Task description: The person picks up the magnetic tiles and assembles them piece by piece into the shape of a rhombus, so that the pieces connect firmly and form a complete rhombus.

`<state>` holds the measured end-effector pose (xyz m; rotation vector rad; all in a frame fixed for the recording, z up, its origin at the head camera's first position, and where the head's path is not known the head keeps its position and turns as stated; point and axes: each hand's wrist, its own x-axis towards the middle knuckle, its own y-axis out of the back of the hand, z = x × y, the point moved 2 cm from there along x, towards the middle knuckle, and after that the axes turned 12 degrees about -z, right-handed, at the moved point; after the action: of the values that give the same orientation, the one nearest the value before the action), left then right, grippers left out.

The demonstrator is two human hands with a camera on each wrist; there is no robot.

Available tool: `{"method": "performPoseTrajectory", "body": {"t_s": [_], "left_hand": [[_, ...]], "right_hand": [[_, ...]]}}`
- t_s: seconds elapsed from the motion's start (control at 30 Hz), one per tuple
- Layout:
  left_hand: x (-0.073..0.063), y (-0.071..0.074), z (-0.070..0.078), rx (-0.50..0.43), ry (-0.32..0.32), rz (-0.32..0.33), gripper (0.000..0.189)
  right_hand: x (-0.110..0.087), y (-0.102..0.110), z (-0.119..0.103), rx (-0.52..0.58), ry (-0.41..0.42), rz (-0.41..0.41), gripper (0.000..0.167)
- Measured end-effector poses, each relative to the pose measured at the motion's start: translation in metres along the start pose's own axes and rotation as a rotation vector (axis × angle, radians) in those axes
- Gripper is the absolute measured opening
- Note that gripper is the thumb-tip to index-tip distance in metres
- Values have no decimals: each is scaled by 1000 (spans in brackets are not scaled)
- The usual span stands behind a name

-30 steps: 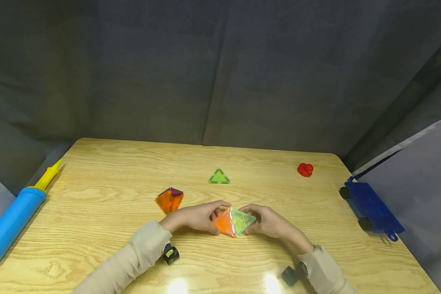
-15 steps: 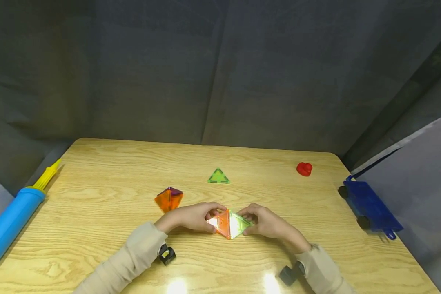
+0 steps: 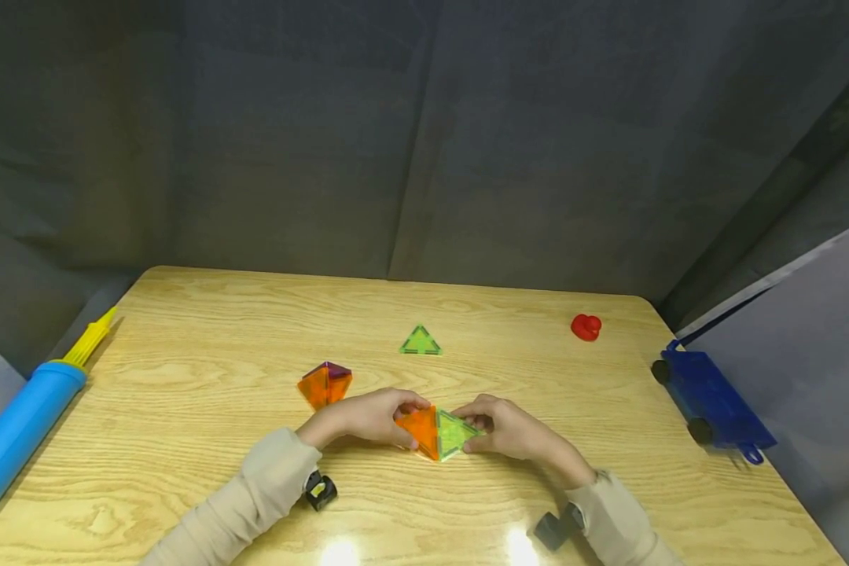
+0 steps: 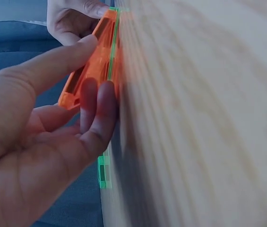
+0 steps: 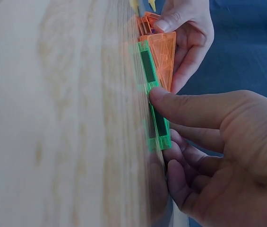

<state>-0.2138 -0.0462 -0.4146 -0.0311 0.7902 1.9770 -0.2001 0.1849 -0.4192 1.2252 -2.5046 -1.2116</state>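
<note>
My left hand (image 3: 375, 417) pinches an orange triangular magnetic tile (image 3: 420, 429) between thumb and fingers. With thumb and fingers my right hand (image 3: 512, 428) pinches a light green triangular magnetic tile (image 3: 454, 432). The two tiles meet along one edge, forming a diamond in the head view. In the left wrist view the orange tile (image 4: 98, 66) slants up from the wood. The green tile (image 5: 147, 66) lies close along the tabletop in the right wrist view. Beyond the left forearm stands an orange and purple tile pyramid (image 3: 327, 385), partly hidden by that arm.
Another green triangular tile (image 3: 420, 341) lies flat farther back on the wooden table (image 3: 240, 330). A red toy duck (image 3: 586, 327) sits at the back right, and a blue wheeled cart (image 3: 711, 401) at the right edge. Along the left edge lies a blue and yellow hand pump (image 3: 31, 428).
Both hands have shifted slightly left with the joined tiles. The tiles' tilt has changed: the bright glare on them half a second ago is gone. Both hands keep their grip.
</note>
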Motion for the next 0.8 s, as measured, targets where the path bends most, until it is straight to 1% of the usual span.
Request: {"method": "performPoseTrajectory", "body": {"t_s": [0.13,0.27,0.4,0.5,0.67,0.8], "left_hand": [[0,0,1,3,1,13,59],[0,1,1,7,-16,22,57],[1,1,1,3,-35,22,56],[0,2,1,16,-37,28,55],[-2,3,2,47,-29,38,53],[-3,3,2,48,-24,36,53]], "right_hand": [[1,0,-1,-2,1,1,43],[2,0,0,-12,0,6,42],[3,0,-1,-19,21,9,43],[4,0,-2,-20,27,7,43],[5,3,-2,-7,-1,9,43],[7,9,-2,18,-24,52,47]]}}
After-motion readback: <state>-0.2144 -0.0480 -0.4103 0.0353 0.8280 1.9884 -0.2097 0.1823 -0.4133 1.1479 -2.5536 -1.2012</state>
